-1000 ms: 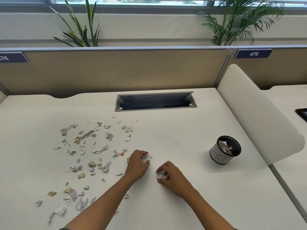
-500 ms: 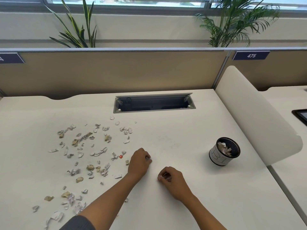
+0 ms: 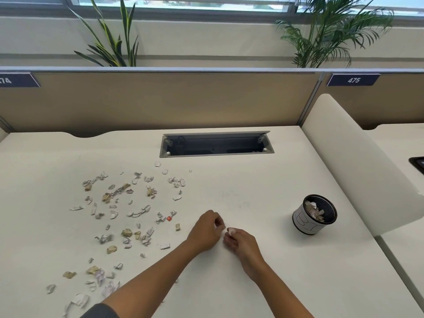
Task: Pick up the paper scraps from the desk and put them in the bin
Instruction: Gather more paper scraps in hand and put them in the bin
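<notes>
White scrap (image 3: 231, 230) pinched in right hand (image 3: 243, 243), beside left hand (image 3: 205, 230).

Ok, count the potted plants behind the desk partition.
2. A stiff-leaved plant stands behind the partition at the left; a feathery palm stands behind it at the right. Their pots are hidden, and more could sit outside the frame.

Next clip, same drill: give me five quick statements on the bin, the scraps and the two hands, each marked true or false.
1. The bin stands on the desk to the person's right. True.
2. The bin is empty. False: scraps lie inside it.
3. Most scraps lie left of the hands. True.
4. The right hand lies flat and holds nothing. False: its fingers pinch a white scrap.
5. The left hand is over the bin. False: it is beside the right hand, well left of the bin.
</notes>
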`<act>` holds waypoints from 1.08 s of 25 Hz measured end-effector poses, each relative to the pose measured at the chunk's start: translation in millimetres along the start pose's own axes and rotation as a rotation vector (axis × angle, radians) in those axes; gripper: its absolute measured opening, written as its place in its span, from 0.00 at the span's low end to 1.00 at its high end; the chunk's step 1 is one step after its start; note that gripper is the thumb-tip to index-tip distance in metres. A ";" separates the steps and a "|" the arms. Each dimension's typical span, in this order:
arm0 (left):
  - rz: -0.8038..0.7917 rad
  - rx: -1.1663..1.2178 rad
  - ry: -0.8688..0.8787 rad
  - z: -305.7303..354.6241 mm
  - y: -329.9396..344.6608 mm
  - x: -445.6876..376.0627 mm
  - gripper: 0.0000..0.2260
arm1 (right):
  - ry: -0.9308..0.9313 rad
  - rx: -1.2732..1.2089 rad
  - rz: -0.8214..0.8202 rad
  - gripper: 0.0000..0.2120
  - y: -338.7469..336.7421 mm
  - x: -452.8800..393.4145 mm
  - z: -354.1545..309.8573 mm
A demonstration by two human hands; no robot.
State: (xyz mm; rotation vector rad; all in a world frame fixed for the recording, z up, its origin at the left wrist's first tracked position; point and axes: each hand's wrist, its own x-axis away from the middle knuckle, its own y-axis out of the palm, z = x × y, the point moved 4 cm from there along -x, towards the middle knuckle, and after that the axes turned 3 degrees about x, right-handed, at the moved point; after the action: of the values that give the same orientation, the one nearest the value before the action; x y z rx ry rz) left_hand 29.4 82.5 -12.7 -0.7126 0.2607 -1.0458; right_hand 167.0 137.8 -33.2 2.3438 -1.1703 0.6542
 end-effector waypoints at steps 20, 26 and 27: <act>0.266 -0.091 -0.036 -49.2 -87.7 -46.2 0.14 | 0.152 -0.321 0.031 0.10 21.9 -24.7 -12.3; 0.070 -0.374 -0.090 -74.9 -104.2 -81.5 0.25 | 0.142 -0.265 0.018 0.06 29.1 -35.2 -17.5; 0.030 -0.414 -0.105 -77.6 -102.9 -84.6 0.26 | 0.140 -0.262 0.019 0.05 30.1 -36.6 -18.0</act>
State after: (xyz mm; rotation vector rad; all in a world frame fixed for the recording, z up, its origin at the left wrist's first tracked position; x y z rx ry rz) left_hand -124.5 91.9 -15.1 -1.1293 0.4014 -0.9308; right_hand 119.0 154.0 -35.2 2.0385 -1.1426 0.6203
